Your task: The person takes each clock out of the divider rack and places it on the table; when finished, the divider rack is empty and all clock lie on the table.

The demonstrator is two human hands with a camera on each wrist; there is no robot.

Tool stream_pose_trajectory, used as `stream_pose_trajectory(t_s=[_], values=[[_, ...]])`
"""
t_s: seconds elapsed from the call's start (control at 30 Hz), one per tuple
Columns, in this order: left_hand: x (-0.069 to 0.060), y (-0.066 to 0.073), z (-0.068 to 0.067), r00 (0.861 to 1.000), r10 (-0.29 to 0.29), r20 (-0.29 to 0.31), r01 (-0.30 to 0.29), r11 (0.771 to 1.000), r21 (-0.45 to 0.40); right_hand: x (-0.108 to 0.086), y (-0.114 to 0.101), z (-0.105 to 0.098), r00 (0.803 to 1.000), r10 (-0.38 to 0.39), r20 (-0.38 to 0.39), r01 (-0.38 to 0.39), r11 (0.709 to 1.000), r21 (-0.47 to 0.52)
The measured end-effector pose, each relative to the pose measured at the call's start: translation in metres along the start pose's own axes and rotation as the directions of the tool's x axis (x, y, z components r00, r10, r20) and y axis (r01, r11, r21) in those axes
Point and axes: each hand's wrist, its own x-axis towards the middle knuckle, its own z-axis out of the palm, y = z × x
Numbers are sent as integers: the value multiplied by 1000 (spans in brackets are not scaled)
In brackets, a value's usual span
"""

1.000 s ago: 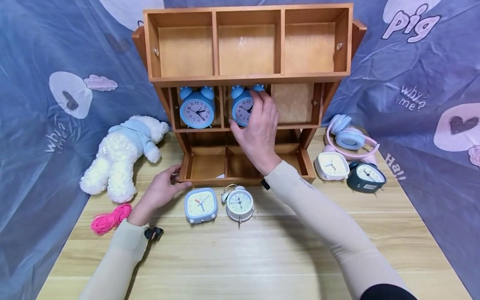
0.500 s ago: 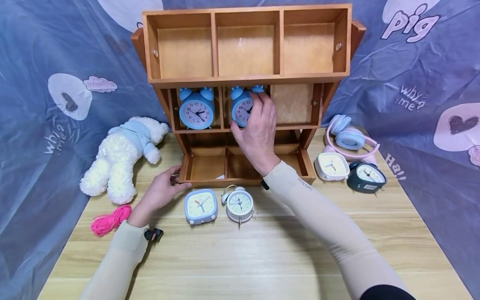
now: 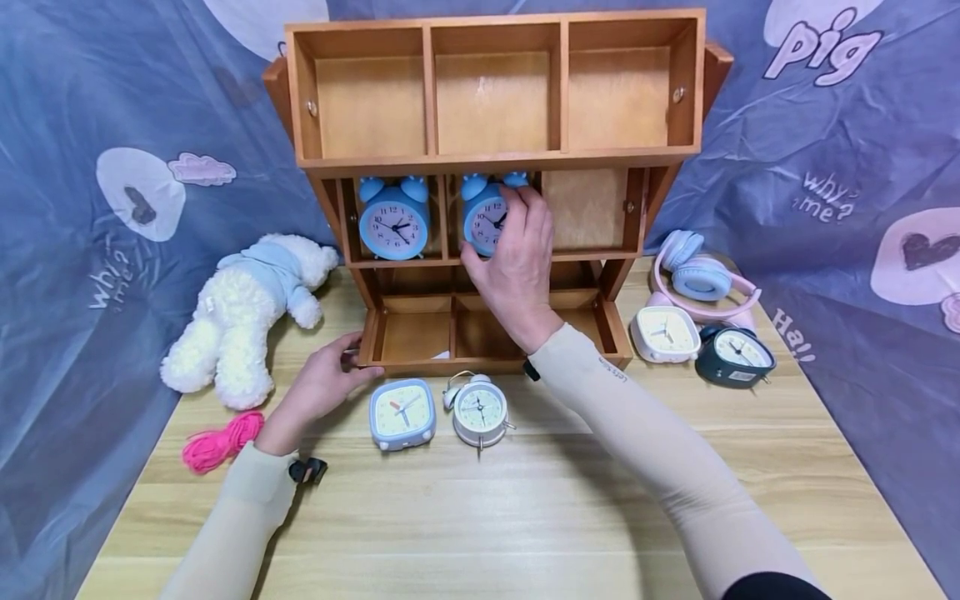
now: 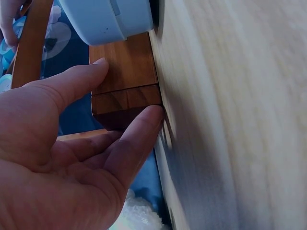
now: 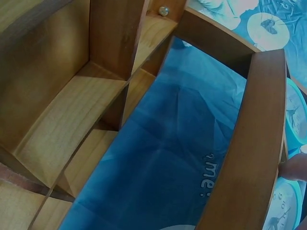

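In the head view my right hand (image 3: 517, 275) holds a blue twin-bell alarm clock (image 3: 482, 223) in the middle compartment of the shelf's middle tier, covering the right part of its dial. A matching blue alarm clock (image 3: 393, 225) stands in the left compartment beside it. Down at the front left corner of the wooden shelf (image 3: 487, 161), my left hand (image 3: 318, 390) grips the bottom tier. The left wrist view shows the thumb (image 4: 86, 79) on the corner's front face and the fingers on its outer side. Only a fingertip (image 5: 293, 167) of the right hand shows in the right wrist view.
A blue square clock (image 3: 402, 414) and a white twin-bell clock (image 3: 480, 408) lie before the shelf. To the right are a white clock (image 3: 665, 334), a dark green clock (image 3: 735, 357) and headphones (image 3: 701, 279). A plush toy (image 3: 247, 312) and pink cord (image 3: 222, 442) lie left.
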Motion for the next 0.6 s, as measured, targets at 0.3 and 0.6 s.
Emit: stream_pose_trajectory(t_s=[0.3, 0.6], values=[[0, 0, 0, 1000, 0, 4, 0, 1000, -11, 3, 0, -4, 998, -48, -35, 48, 999, 9], [0, 0, 0, 1000, -3, 8, 3, 1000, -19, 4, 0, -9, 997, -59, -41, 61, 998, 34]])
